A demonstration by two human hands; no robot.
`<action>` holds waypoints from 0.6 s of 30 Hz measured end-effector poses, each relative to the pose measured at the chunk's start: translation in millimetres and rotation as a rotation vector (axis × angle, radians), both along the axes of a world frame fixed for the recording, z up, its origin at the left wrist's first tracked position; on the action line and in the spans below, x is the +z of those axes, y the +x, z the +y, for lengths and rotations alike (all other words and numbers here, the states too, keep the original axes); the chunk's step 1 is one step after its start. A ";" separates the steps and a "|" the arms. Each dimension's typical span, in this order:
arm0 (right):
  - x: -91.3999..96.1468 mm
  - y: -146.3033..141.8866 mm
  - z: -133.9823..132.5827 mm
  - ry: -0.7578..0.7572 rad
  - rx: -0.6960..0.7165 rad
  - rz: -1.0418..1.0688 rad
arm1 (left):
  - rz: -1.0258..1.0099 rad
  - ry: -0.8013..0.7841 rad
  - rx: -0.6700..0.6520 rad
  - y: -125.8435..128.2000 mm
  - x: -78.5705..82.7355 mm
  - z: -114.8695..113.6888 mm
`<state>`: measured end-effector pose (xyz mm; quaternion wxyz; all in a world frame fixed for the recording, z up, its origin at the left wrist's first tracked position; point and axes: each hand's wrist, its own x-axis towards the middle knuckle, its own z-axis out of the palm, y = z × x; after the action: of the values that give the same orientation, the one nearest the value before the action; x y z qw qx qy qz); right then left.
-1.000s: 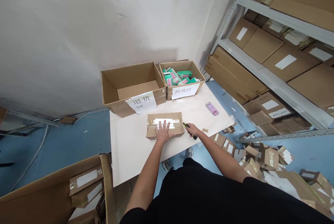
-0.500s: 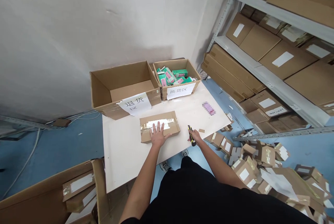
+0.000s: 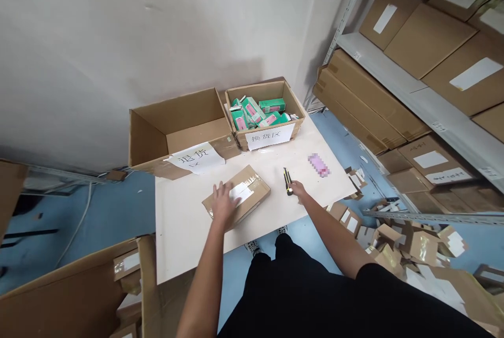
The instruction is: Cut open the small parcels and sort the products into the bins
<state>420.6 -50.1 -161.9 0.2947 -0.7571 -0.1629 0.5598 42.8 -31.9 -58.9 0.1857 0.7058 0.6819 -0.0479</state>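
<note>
A taped brown parcel point(image 3: 248, 193) with a white label lies on the white table point(image 3: 185, 233), turned at an angle. My left hand point(image 3: 221, 204) rests flat on its left end with fingers spread. To the right, my right hand point(image 3: 298, 190) touches the rear end of a black-and-yellow utility knife point(image 3: 287, 180) that lies on the table; the fingers are curled at the knife.
Two open cartons stand at the table's back: an empty one point(image 3: 177, 130) and one point(image 3: 263, 112) holding green and pink packs. A pink item point(image 3: 318, 165) lies right. Shelves of boxes point(image 3: 413, 65) rise right; small parcels point(image 3: 397, 238) litter the blue floor. A carton of parcels point(image 3: 79, 285) stands at lower left.
The parcel has been turned counter-clockwise under my left hand. My right hand moved the knife away from the parcel to the right and set it down on the table.
</note>
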 end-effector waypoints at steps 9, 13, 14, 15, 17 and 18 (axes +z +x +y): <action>0.3 -56.2 8.1 0.258 0.415 -0.244 | 0.197 -0.027 0.166 19.1 -6.5 -4.0; 5.8 -94.8 10.0 0.329 0.510 -0.180 | 0.211 -0.050 0.194 38.0 -2.9 -12.2; 7.8 -97.5 12.7 0.340 0.517 -0.176 | 0.204 -0.081 0.195 38.2 -1.2 -12.5; 10.0 -97.4 16.3 0.353 0.522 -0.170 | 0.190 -0.119 0.194 37.4 0.7 -12.3; 14.1 -91.6 26.0 0.379 0.529 -0.137 | 0.150 -0.198 0.184 34.9 4.3 -11.5; 16.0 -87.5 31.8 0.392 0.534 -0.106 | 0.131 -0.228 0.178 34.2 5.7 -11.3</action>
<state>333.1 -18.4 -145.9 0.2686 -0.6446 -0.4754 0.5351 77.0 -43.2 -53.1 0.2234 0.6121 0.7427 -0.1544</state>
